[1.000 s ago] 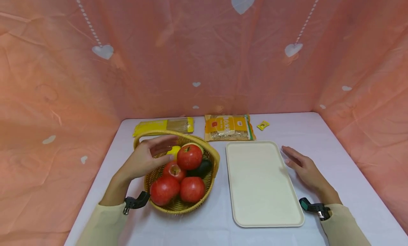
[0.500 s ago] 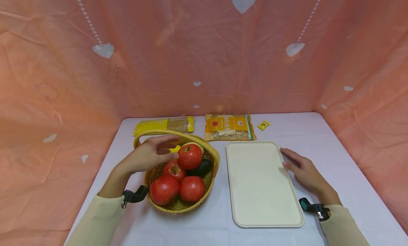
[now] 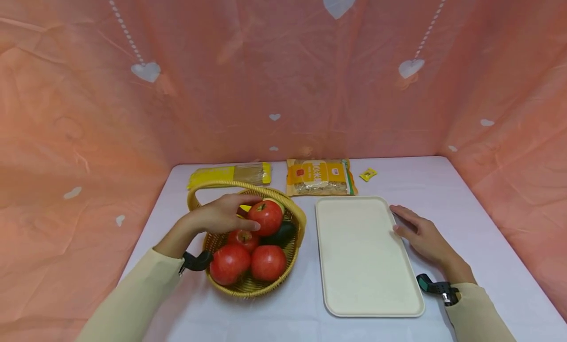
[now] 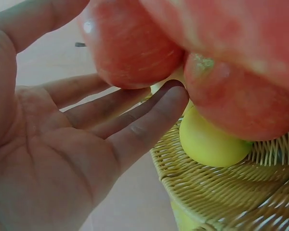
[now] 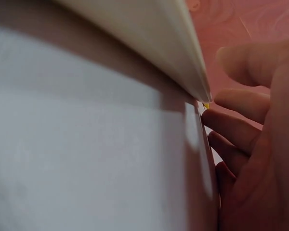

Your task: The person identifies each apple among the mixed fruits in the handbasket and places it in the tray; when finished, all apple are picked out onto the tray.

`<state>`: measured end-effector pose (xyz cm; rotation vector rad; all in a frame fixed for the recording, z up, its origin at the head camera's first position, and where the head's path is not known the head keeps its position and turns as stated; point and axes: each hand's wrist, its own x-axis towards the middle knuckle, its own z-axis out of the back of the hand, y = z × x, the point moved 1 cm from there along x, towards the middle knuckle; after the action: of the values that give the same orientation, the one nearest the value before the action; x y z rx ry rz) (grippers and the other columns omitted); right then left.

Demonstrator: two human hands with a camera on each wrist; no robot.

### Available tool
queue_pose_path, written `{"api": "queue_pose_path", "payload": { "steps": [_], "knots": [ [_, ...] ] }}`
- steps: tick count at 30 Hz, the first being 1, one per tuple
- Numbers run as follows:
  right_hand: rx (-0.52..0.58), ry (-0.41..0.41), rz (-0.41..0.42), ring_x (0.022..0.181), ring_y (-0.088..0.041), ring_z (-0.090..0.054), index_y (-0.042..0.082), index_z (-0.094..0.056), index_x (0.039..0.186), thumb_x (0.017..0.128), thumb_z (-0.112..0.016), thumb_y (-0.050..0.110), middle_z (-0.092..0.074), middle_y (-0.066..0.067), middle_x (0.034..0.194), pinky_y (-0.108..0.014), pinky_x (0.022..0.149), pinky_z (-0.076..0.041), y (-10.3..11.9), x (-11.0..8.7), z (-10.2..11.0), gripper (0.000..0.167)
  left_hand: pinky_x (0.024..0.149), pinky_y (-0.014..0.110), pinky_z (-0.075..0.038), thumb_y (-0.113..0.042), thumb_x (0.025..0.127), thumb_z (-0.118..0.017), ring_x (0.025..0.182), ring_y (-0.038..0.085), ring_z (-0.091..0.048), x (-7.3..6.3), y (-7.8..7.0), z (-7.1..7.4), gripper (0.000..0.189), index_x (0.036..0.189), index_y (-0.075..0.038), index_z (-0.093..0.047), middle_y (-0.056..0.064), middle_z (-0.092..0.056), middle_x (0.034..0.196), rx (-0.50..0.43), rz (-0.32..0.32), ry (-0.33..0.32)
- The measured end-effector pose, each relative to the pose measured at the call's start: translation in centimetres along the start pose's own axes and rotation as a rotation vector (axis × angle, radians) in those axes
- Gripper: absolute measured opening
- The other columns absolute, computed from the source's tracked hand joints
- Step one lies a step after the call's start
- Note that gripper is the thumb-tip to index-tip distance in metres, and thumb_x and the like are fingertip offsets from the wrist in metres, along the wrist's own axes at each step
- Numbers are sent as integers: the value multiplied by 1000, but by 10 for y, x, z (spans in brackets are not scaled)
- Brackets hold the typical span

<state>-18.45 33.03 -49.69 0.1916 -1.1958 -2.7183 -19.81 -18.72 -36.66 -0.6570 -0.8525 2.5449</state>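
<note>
My left hand reaches into a wicker basket, with its thumb in front of the topmost red apple and its fingers behind it. In the left wrist view the fingers are nearly straight and lie close against that apple; whether the thumb touches it is unclear. Several more red apples, a dark green item and a yellow lemon-like fruit share the basket. On the other side, my right hand rests at the right edge of a cream tray, fingers relaxed.
Behind the basket lies a yellow packet of noodle-like strands. An orange-and-clear bag of grain and a small yellow wrapped sweet are along the back. The basket's handle arches over its far side.
My left hand has moved right and closer in, so that its thumb and fingers now straddle the top apple. The right hand has shifted slightly toward the tray's edge.
</note>
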Motion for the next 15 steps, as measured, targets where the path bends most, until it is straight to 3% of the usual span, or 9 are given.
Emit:
{"api": "queue_pose_path", "payload": {
  "steps": [8,15],
  "knots": [
    [-21,7,3,163,-55,-24,7,-42,168,108,-67,22,-30,-27,177,-78,124,-27,-4,0,1,67,116,55,-53,-36,95,-86,136,31,-60,13,-10,1,76,162,-18,-54,9,-62,156,45,20,49],
    [-39,13,1,164,-55,-22,9,-40,170,109,-66,23,-29,-27,177,-80,124,-24,-7,1,0,68,107,51,-59,-36,88,-92,130,30,-63,11,-11,0,78,156,-17,-59,9,-66,146,73,-6,19]
  ]
}}
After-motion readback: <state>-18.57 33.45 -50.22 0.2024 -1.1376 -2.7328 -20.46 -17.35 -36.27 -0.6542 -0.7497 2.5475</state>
